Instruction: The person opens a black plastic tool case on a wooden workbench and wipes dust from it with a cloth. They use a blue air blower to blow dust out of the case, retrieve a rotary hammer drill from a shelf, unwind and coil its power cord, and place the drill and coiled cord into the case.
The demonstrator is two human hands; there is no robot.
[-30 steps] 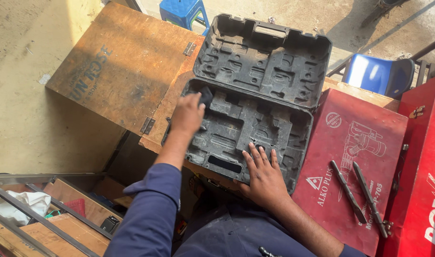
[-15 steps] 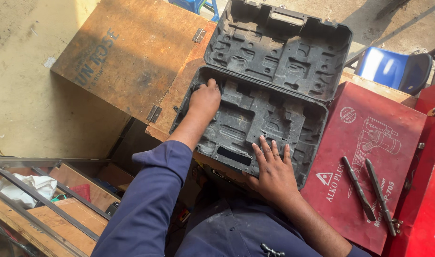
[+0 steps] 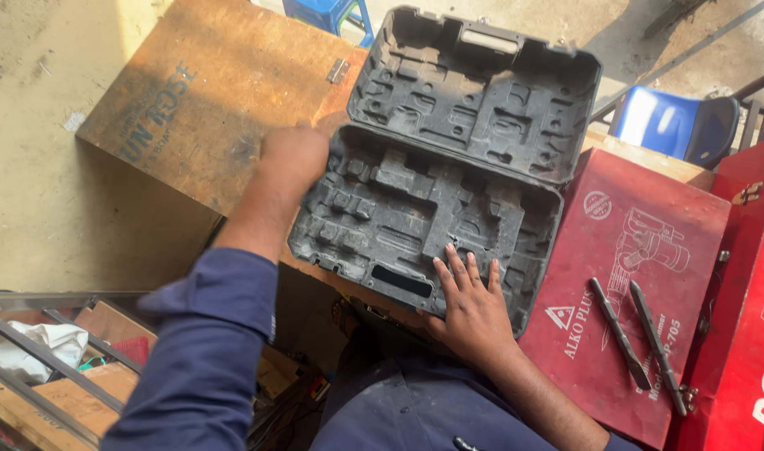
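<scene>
An empty dark grey moulded tool case (image 3: 449,159) lies open on a wooden box, its lid tilted back. My left hand (image 3: 294,154) grips the left edge of the case's lower half, fingers curled over the rim. My right hand (image 3: 469,305) lies flat with fingers spread on the near right part of the lower half. Both sleeves are dark blue.
A wooden box lid (image 3: 206,92) with hinges lies open to the left. A red tool case (image 3: 641,276) on the right bears two long drill bits (image 3: 641,342). Another red case (image 3: 749,317) stands at far right. Blue plastic seats (image 3: 674,121) sit behind. A metal rack with cloth (image 3: 39,351) is lower left.
My left hand has slid from inside the lower tray out to its left edge. My right hand stays pressed on the near side. The view has shifted closer.
</scene>
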